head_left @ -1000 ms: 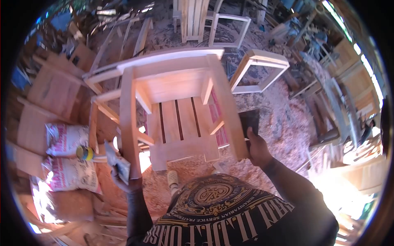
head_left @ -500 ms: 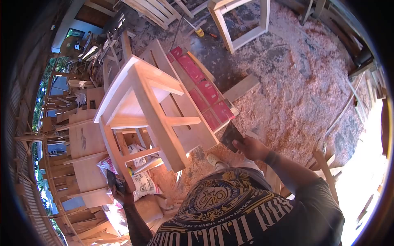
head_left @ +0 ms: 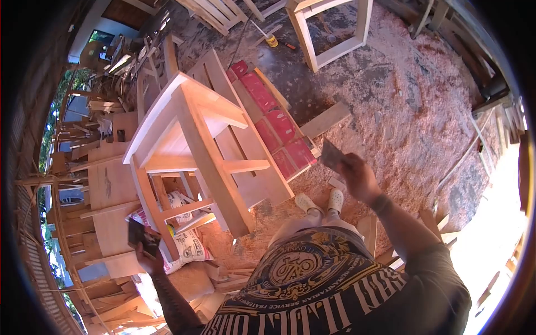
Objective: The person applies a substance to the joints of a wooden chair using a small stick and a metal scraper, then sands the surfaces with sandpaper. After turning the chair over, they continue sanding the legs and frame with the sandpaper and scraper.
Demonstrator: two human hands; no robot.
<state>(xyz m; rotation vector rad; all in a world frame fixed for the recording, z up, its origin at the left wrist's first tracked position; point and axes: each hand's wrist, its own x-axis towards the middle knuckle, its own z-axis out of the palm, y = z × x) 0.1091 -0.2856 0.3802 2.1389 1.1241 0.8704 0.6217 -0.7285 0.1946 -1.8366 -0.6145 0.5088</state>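
Note:
A pale wooden chair (head_left: 209,162) lies tipped over in front of me, its legs and rails exposed. My right hand (head_left: 359,176), to the right of it, is closed on a dark flat rectangular piece (head_left: 332,155) that looks like sandpaper. My left hand (head_left: 149,259) is closed on another dark piece, roughly block-shaped (head_left: 143,237), near the chair's lower left leg. What the left piece is I cannot make out. Neither hand touches the chair.
A board with red-painted panels (head_left: 273,120) lies beyond the chair. Wood shavings (head_left: 402,123) cover the floor. A wooden frame (head_left: 335,58) stands farther back, near a yellow container (head_left: 272,41). Printed sacks (head_left: 190,245) and stacked boards (head_left: 114,178) are at the left.
My right hand has moved up and away from the chair with its dark piece. My left hand has shifted slightly left and upward. My feet have come into view.

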